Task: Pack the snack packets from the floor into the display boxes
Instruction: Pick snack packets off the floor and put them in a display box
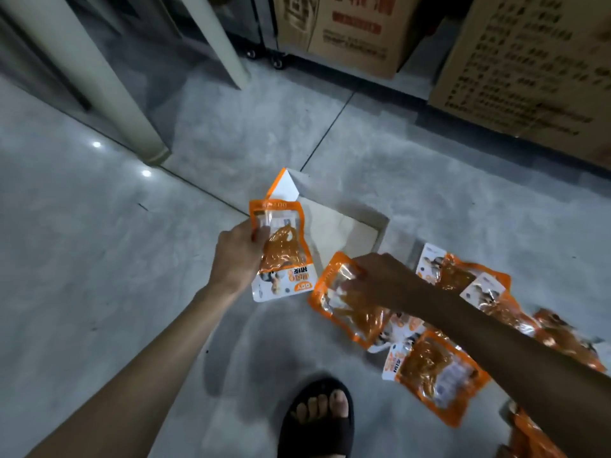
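The left hand (238, 256) grips an orange snack packet (281, 256) by its left edge, with the thumb pressed on the clear front and the fingers curled behind. The packet is held off the floor (99, 266), roughly upright, with its printed end pointing down. It covers the near left corner of the display box (344, 226).

That box sits open on the floor just beyond both hands. Its pale inside shows, and a white and orange flap (284, 188) stands up at its far left corner. No packet can be seen on the visible part of its bottom.

The right hand (380, 279) reaches in from the right. Its fingers are bent down over the top of a second packet (347, 305) and pinch it. This packet is tilted, and its lower end seems to rest on the heap of packets (439, 375), though blur makes the contact hard to judge.

The heap spreads across the floor to the right of the box, with the packets overlapping one another, and it runs out of view at the lower right.

A foot in a black sandal (317, 424) stands on the floor at the bottom, between the two forearms. Brown cardboard cartons (529, 74) line the far side, and a pale post (89, 74) slants down at upper left.
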Demonstrator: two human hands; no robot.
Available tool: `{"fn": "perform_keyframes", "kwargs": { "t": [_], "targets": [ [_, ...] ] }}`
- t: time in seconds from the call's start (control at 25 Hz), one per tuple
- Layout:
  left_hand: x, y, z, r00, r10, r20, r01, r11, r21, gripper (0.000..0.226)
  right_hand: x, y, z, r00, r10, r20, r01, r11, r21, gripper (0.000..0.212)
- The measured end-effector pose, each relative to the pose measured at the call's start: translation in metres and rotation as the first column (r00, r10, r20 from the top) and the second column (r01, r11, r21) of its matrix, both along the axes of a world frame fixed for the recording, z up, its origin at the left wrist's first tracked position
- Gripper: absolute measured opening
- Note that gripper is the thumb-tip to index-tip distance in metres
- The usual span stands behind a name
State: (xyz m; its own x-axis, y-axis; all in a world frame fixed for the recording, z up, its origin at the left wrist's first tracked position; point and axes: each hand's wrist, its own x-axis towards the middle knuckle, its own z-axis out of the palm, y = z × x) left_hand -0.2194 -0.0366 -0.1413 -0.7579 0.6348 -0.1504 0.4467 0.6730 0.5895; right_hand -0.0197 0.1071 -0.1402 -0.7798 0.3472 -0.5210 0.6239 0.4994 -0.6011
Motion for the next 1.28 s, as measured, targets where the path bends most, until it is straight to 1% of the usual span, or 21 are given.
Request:
{"fn": "perform_keyframes", "kwargs": {
  "t": [0.12,0.2,0.24,0.28,0.32,0.36,0.4,0.44,0.48,0.56,0.64,0.72,0.84,0.92,1.0,1.08,1.12,1.16,1.2,1.24,1.28],
  "targets": [
    [0.01,-0.016,0.0,0.99,0.07,0.124,-0.075,0.997,0.035,0.024,0.014,-0.014,0.0,1.0,-0.018,-0.022,0.015,0.993,-0.117,0.033],
    [0.013,-0.018,0.002,0.979,0.143,0.146,-0.157,0.984,0.09,0.023,0.012,-0.009,0.009,0.996,-0.081,-0.033,0.075,0.987,-0.14,0.027],
    [0.012,-0.019,0.003,0.965,0.2,0.171,-0.226,0.962,0.152,0.024,0.006,-0.001,0.019,0.989,-0.136,-0.063,0.126,0.983,-0.136,0.022],
    [0.012,-0.02,0.006,0.933,0.272,0.235,-0.327,0.914,0.241,0.024,-0.004,0.01,0.031,0.974,-0.195,-0.119,0.18,0.976,-0.125,0.018],
    [0.01,-0.022,0.009,0.882,0.346,0.321,-0.444,0.839,0.315,0.023,-0.018,0.023,0.044,0.951,-0.242,-0.195,0.225,0.968,-0.108,0.014],
    [0.007,-0.025,0.012,0.817,0.417,0.398,-0.556,0.754,0.35,0.022,-0.033,0.036,0.054,0.931,-0.255,-0.26,0.243,0.967,-0.079,0.014],
    [0.003,-0.029,0.014,0.749,0.483,0.453,-0.649,0.672,0.356,0.022,-0.051,0.045,0.064,0.93,-0.214,-0.298,0.219,0.976,-0.018,0.02],
    [-0.002,-0.035,0.014,0.681,0.533,0.502,-0.722,0.6,0.343,0.023,-0.069,0.051,0.067,0.951,-0.119,-0.285,0.143,0.988,0.066,0.025],
    [-0.006,-0.039,0.016,0.618,0.556,0.556,-0.777,0.54,0.324,0.024,-0.087,0.052,0.066,0.971,-0.004,-0.239,0.035,0.992,0.125,0.026],
    [-0.011,-0.045,0.016,0.516,0.534,0.669,-0.841,0.465,0.277,0.02,-0.112,0.042,0.049,0.974,0.21,-0.088,-0.197,0.971,0.139,0.023],
    [-0.015,-0.05,0.016,0.458,0.478,0.75,-0.862,0.446,0.243,0.018,-0.124,0.029,0.019,0.939,0.342,0.047,-0.345,0.93,0.125,0.023],
    [-0.016,-0.053,0.015,0.42,0.421,0.804,-0.87,0.441,0.223,0.02,-0.123,0.02,-0.009,0.925,0.366,0.104,-0.375,0.923,0.086,0.016],
    [-0.013,-0.049,0.016,0.383,0.418,0.823,-0.858,0.49,0.151,0.021,-0.115,0.015,-0.026,0.957,0.269,0.11,-0.273,0.962,0.018,0.009],
    [-0.008,-0.045,0.015,0.388,0.435,0.812,-0.845,0.52,0.125,0.021,-0.111,0.014,-0.035,0.981,0.17,0.093,-0.171,0.985,0.008,0.014],
    [-0.002,-0.042,0.013,0.422,0.46,0.782,-0.834,0.535,0.135,0.019,-0.105,0.005,-0.043,0.983,0.169,0.064,-0.175,0.98,0.098,0.023],
    [0.0,-0.042,0.01,0.464,0.473,0.749,-0.821,0.547,0.164,0.018,-0.097,-0.003,-0.051,0.969,0.245,0.037,-0.243,0.911,0.332,0.037],
    [0.001,-0.042,0.012,0.482,0.475,0.736,-0.817,0.548,0.181,0.019,-0.093,-0.006,-0.047,0.97,0.244,-0.005,-0.219,0.881,0.42,0.04],
    [0.002,-0.042,0.014,0.505,0.476,0.72,-0.809,0.552,0.202,0.018,-0.09,-0.006,-0.036,0.978,0.187,-0.097,-0.129,0.897,0.422,0.038],
    [0.004,-0.04,0.016,0.535,0.464,0.706,-0.793,0.563,0.231,0.018,-0.09,-0.002,-0.022,0.976,0.039,-0.212,0.022,0.961,0.276,0.032],
    [0.008,-0.036,0.019,0.567,0.44,0.696,-0.769,0.585,0.258,0.016,-0.09,0.001,-0.005,0.945,-0.145,-0.294,0.151,0.989,-0.002,0.027],
    [0.013,-0.03,0.021,0.593,0.398,0.699,-0.74,0.613,0.279,0.013,-0.092,0.003,0.011,0.917,-0.268,-0.295,0.186,0.942,-0.277,0.026]
  ]
}}
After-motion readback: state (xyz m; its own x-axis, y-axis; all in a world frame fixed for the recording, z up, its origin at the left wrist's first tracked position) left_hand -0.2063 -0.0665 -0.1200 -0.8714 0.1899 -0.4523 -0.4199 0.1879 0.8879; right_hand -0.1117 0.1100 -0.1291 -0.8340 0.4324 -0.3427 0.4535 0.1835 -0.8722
